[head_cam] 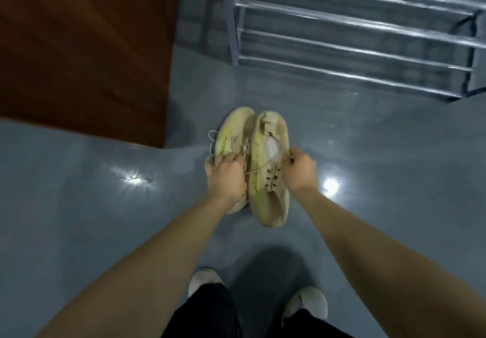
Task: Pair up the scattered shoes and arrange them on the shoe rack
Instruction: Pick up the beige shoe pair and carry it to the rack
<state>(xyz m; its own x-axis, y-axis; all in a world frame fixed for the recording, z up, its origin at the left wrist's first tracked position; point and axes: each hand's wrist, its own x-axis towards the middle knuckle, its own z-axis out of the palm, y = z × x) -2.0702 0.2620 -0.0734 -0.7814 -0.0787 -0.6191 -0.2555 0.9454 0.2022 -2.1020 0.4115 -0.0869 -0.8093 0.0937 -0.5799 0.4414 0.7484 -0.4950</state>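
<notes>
Nearest, two pale slippers (205, 279) stand on the glossy grey floor (79, 219). Further out, the left hand (226, 177) curls round the left sneaker (231, 132), and the right hand (298, 169) pinches a lace (265, 165) of the right sneaker (268, 203); both are beige knit, touching side by side. Beyond, the metal-barred rack (355, 45) stands beside a brown wooden panel (84, 48).

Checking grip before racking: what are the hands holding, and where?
Left hand grips the left sneaker at its laces; right hand pinches the right sneaker by its lace.
</notes>
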